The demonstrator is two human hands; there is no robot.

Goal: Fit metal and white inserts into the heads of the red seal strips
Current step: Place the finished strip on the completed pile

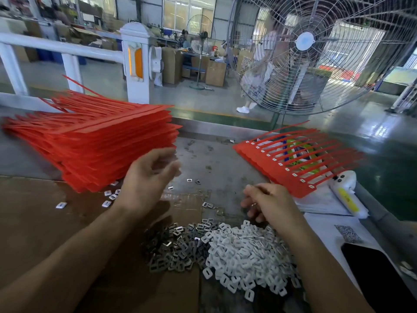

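A tall stack of red seal strips point(94, 141) lies at the left of the bench. A single sheet of joined red strips point(282, 170) rests at the right, its heads showing white inserts. A pile of metal inserts point(176, 247) and a pile of white inserts point(246, 256) sit side by side near me. My left hand point(146, 179) hovers blurred beside the stack's near corner, fingers loosely curled, nothing visible in it. My right hand point(268, 204) is above the white pile's far edge, by the sheet's near corner, fingers curled downward; what they hold is hidden.
Brown cardboard point(45, 227) covers the bench's left part. Loose inserts point(108, 197) lie scattered near the stack. A dark phone point(374, 274) and a white tube-like object point(347, 195) lie at the right. A large standing fan point(316, 53) is beyond the bench; a person walks behind it.
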